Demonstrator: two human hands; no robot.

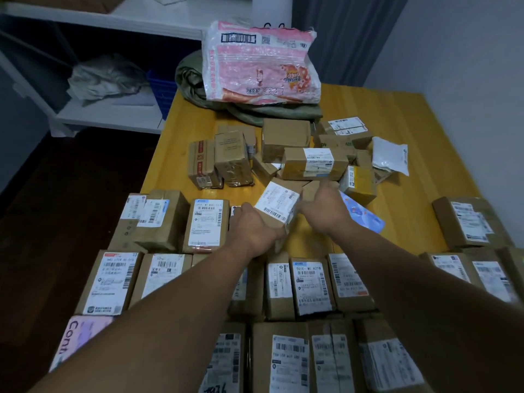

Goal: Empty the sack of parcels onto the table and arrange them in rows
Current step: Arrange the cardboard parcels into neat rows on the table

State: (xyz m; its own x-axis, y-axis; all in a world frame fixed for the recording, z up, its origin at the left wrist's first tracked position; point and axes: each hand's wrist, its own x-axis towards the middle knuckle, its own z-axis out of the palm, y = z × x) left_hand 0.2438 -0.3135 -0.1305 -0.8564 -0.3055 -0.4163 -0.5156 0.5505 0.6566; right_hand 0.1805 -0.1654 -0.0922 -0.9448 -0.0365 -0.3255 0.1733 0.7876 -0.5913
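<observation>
Two hands at one labelled box point(279, 207), tilted over the middle of the table point(411, 131): left hand point(252, 231) curled round its near end, right hand point(326, 208) just beyond its far edge, fingers hidden, so hold there unclear. Could clip the loose pile point(312, 163) behind, or shunt the neat rows point(309, 285) crooked, if set down carelessly.

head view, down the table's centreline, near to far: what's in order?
Nearest row of labelled boxes → second row → tilted box gripped by left hand → unsorted box heap → green sack → pink-and-white bag.
</observation>
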